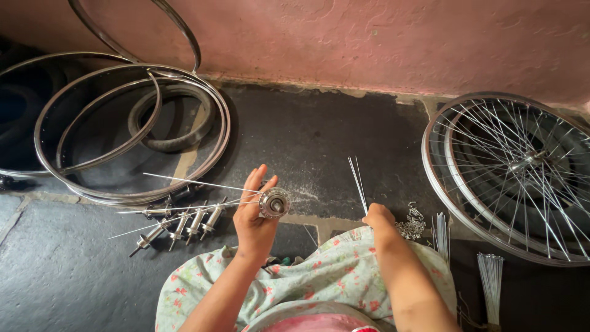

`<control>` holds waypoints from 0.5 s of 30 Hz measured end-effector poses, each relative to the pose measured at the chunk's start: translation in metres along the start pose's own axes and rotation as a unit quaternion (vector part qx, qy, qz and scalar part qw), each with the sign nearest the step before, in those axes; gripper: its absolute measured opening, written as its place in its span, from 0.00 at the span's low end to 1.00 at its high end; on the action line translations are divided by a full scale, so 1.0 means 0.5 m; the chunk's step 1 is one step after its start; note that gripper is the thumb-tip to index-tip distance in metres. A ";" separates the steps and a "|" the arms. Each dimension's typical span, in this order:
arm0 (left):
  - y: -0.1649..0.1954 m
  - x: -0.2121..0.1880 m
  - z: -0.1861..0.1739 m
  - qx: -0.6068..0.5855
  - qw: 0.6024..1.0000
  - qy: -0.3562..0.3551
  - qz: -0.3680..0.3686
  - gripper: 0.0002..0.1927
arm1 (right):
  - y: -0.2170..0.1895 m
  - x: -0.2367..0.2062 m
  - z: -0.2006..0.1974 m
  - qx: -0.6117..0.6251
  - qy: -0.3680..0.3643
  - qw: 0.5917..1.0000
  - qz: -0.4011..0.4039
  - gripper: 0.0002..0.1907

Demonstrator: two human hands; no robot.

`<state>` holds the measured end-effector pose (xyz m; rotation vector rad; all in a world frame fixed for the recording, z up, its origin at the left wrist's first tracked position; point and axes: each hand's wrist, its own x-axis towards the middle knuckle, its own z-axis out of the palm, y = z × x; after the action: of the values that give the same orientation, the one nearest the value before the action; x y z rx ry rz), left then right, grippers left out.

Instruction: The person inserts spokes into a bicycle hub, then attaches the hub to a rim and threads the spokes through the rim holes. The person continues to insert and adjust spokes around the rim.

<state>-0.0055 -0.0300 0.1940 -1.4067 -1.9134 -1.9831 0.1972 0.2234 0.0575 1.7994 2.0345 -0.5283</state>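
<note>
Fingers of the left hand [253,216] clasp a hub [274,203]; right hand [379,219] pinches spokes [357,181].

A shiny metal hub [274,203] carrying thin spokes [190,200] fanning left; 3 loose spokes [357,183] stand upright.

The left hand [253,215] holds a metal wheel hub [274,203] with several spokes [184,212] fanning leftward from it. The right hand [380,220] pinches a few loose spokes [357,181] upright, near what may be spoke nipples [412,226]. A spoked wheel [510,172] lies at right.
</note>
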 end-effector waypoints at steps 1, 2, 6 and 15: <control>-0.001 0.001 -0.002 0.001 1.000 -0.001 -0.008 0.31 | -0.005 -0.001 0.001 -0.009 0.002 1.000 0.001 0.21; -0.001 0.001 -0.004 0.007 1.000 -0.002 -0.007 0.31 | -0.009 -0.002 0.003 -0.002 -0.007 1.000 0.003 0.20; -0.010 0.001 -0.009 0.004 1.000 -0.002 0.001 0.31 | -0.010 -0.003 0.004 0.008 0.014 1.000 0.015 0.14; -0.039 -0.004 -0.006 -0.007 1.000 -0.001 -0.003 0.11 | -0.002 -0.002 0.000 0.383 0.087 0.918 -0.053 0.18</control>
<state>-0.0175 -0.0290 0.1780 -1.4082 -1.9094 -2.0023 0.1966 0.2225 0.0581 2.2078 2.2281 -1.4022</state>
